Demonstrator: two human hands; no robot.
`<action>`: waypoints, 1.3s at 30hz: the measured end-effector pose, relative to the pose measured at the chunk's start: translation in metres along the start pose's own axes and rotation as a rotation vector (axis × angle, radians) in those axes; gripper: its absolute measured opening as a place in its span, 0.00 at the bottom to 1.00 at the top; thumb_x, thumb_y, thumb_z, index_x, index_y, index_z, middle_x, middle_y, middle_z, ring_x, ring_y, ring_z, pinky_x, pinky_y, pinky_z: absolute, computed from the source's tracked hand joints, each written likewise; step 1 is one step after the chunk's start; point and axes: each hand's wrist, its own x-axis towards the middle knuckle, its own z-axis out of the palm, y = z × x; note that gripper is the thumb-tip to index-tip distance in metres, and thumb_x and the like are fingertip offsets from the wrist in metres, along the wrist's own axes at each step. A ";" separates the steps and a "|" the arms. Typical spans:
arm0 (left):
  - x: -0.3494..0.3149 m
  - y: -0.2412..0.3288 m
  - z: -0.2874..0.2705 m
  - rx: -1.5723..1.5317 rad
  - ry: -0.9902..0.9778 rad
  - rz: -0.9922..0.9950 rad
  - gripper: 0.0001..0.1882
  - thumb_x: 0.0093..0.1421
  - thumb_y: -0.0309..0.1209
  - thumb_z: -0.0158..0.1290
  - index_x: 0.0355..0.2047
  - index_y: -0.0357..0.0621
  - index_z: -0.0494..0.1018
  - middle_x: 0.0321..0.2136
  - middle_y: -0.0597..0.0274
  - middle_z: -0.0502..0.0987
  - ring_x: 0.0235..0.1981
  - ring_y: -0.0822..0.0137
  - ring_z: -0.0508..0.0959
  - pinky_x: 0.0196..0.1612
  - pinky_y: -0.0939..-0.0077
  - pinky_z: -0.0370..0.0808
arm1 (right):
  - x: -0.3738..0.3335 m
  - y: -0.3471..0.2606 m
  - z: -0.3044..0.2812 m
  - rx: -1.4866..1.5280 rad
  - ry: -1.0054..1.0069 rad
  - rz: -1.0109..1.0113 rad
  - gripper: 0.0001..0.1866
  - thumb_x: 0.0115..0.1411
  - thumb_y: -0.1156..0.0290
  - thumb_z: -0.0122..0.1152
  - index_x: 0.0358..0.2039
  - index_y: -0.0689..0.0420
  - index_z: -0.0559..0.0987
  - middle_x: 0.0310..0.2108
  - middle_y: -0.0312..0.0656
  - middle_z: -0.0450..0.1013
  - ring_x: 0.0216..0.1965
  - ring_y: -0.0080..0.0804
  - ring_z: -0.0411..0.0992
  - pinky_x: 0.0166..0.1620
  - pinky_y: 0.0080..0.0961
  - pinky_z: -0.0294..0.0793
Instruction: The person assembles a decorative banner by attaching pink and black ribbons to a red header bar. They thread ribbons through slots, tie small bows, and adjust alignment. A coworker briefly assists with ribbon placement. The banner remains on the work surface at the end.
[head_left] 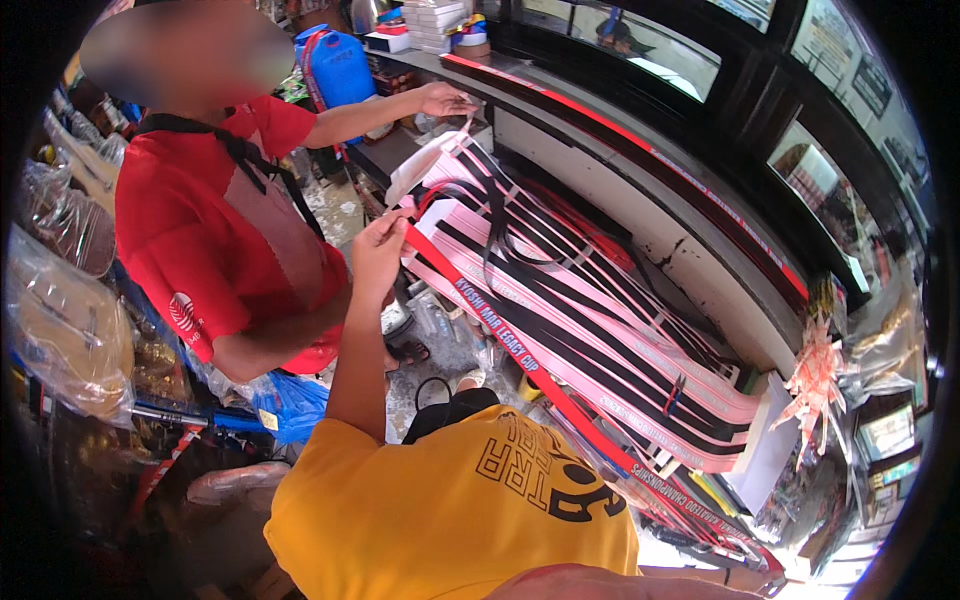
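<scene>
My left hand (382, 240) is raised, its fingers pinching one end of a long red printed ribbon (560, 396). The ribbon runs taut down to the right, to my right hand (757, 580), which is closed at its lower end near the rim, small and in glare. Just beyond the ribbon lie long pink printed strips (590, 350) with black bands between them, side by side on the worktop. A small dark tool (674, 394), perhaps nippers, rests on their right part. Loose black straps (497, 215) loop over their left end.
A person in a red shirt (185, 220) stands at the left, one hand (445, 100) at the strips' far end. Another red ribbon (640, 145) lies along the ledge behind. A blue bag (337, 65), plastic-wrapped goods (70, 310) and a pale ribbon bow (818, 370) stand around.
</scene>
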 end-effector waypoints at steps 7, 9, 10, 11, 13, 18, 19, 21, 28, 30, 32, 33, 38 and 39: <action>-0.002 0.006 0.007 -0.021 0.010 -0.023 0.12 0.67 0.30 0.51 0.47 0.41 0.78 0.25 0.71 0.76 0.21 0.81 0.73 0.27 0.84 0.74 | -0.011 0.012 0.018 -0.043 -0.038 -0.009 0.17 0.59 0.64 0.54 0.46 0.60 0.76 0.36 0.43 0.75 0.36 0.30 0.69 0.40 0.27 0.64; -0.004 0.008 0.007 -0.009 -0.004 -0.041 0.12 0.67 0.31 0.50 0.48 0.44 0.78 0.26 0.73 0.76 0.23 0.82 0.74 0.28 0.84 0.75 | -0.016 0.016 0.023 -0.053 -0.049 -0.009 0.17 0.59 0.64 0.54 0.46 0.60 0.76 0.36 0.43 0.75 0.36 0.30 0.69 0.41 0.27 0.64; -0.004 0.009 0.007 -0.008 -0.006 -0.045 0.12 0.67 0.30 0.50 0.48 0.44 0.78 0.26 0.73 0.76 0.23 0.82 0.74 0.28 0.84 0.75 | -0.017 0.016 0.025 -0.055 -0.056 -0.010 0.17 0.59 0.64 0.54 0.46 0.59 0.76 0.36 0.44 0.75 0.36 0.31 0.69 0.41 0.28 0.64; -0.005 0.010 0.007 0.004 -0.008 -0.056 0.12 0.67 0.30 0.50 0.48 0.43 0.78 0.26 0.73 0.76 0.23 0.82 0.74 0.28 0.84 0.75 | -0.019 0.018 0.027 -0.060 -0.063 -0.007 0.17 0.59 0.64 0.53 0.45 0.59 0.76 0.36 0.44 0.75 0.37 0.31 0.69 0.41 0.28 0.64; -0.005 0.013 0.007 0.017 -0.019 -0.055 0.12 0.67 0.30 0.49 0.48 0.43 0.78 0.27 0.72 0.77 0.23 0.81 0.75 0.29 0.84 0.76 | -0.022 0.021 0.034 -0.066 -0.074 -0.006 0.17 0.59 0.64 0.53 0.45 0.59 0.76 0.36 0.44 0.75 0.37 0.31 0.70 0.42 0.28 0.64; -0.005 0.018 0.007 0.068 -0.018 -0.028 0.12 0.67 0.31 0.50 0.48 0.44 0.78 0.27 0.71 0.78 0.25 0.80 0.77 0.30 0.84 0.76 | -0.024 0.028 0.044 -0.072 -0.101 0.004 0.17 0.60 0.64 0.52 0.45 0.59 0.77 0.37 0.44 0.75 0.38 0.32 0.70 0.43 0.29 0.65; -0.005 0.019 0.008 0.064 -0.014 -0.026 0.12 0.67 0.31 0.50 0.48 0.44 0.78 0.27 0.72 0.78 0.25 0.80 0.77 0.30 0.84 0.75 | -0.023 0.030 0.043 -0.075 -0.103 0.004 0.17 0.60 0.64 0.51 0.45 0.59 0.77 0.37 0.44 0.75 0.38 0.32 0.70 0.43 0.29 0.65; -0.005 0.019 0.009 0.035 -0.023 -0.040 0.12 0.67 0.31 0.49 0.48 0.44 0.78 0.27 0.72 0.78 0.25 0.80 0.76 0.31 0.84 0.75 | -0.019 0.034 0.040 -0.084 -0.096 -0.002 0.17 0.60 0.64 0.51 0.44 0.59 0.77 0.37 0.44 0.75 0.39 0.32 0.70 0.44 0.30 0.65; 0.003 0.012 0.019 0.055 -0.032 -0.019 0.13 0.68 0.31 0.49 0.48 0.43 0.78 0.27 0.72 0.76 0.25 0.81 0.75 0.31 0.83 0.75 | 0.002 0.033 0.010 -0.066 -0.038 0.017 0.16 0.60 0.63 0.49 0.44 0.58 0.77 0.38 0.44 0.75 0.40 0.33 0.71 0.46 0.31 0.65; 0.007 0.005 0.021 0.056 -0.033 -0.008 0.13 0.68 0.32 0.49 0.48 0.43 0.78 0.28 0.71 0.76 0.25 0.80 0.75 0.31 0.82 0.76 | 0.003 0.026 0.008 -0.030 -0.034 0.021 0.16 0.60 0.63 0.49 0.44 0.58 0.77 0.38 0.44 0.75 0.41 0.33 0.71 0.46 0.31 0.65; 0.015 -0.005 0.024 -0.003 -0.008 -0.012 0.13 0.67 0.31 0.51 0.47 0.38 0.78 0.31 0.68 0.79 0.25 0.80 0.75 0.30 0.83 0.74 | 0.003 0.015 0.007 0.051 -0.043 0.007 0.18 0.59 0.65 0.57 0.46 0.61 0.75 0.35 0.45 0.75 0.34 0.30 0.70 0.38 0.26 0.65; 0.021 -0.010 0.024 -0.016 -0.010 -0.006 0.13 0.67 0.32 0.51 0.47 0.38 0.77 0.31 0.68 0.79 0.25 0.80 0.75 0.30 0.83 0.74 | 0.003 0.010 0.009 0.090 -0.051 -0.002 0.19 0.58 0.66 0.61 0.48 0.63 0.74 0.33 0.45 0.75 0.31 0.29 0.69 0.33 0.23 0.65; 0.061 -0.030 0.019 -0.092 -0.008 0.051 0.14 0.68 0.32 0.50 0.48 0.39 0.77 0.29 0.67 0.78 0.23 0.80 0.74 0.28 0.85 0.75 | 0.005 -0.011 0.014 0.137 -0.079 -0.073 0.25 0.59 0.66 0.63 0.49 0.71 0.69 0.23 0.51 0.75 0.29 0.35 0.75 0.35 0.26 0.74; 0.074 -0.031 0.018 -0.104 -0.008 0.025 0.14 0.68 0.32 0.50 0.48 0.39 0.77 0.28 0.68 0.78 0.22 0.81 0.74 0.28 0.86 0.75 | 0.008 -0.014 0.016 0.145 -0.089 -0.078 0.24 0.58 0.67 0.64 0.49 0.70 0.69 0.25 0.51 0.75 0.29 0.35 0.75 0.34 0.25 0.74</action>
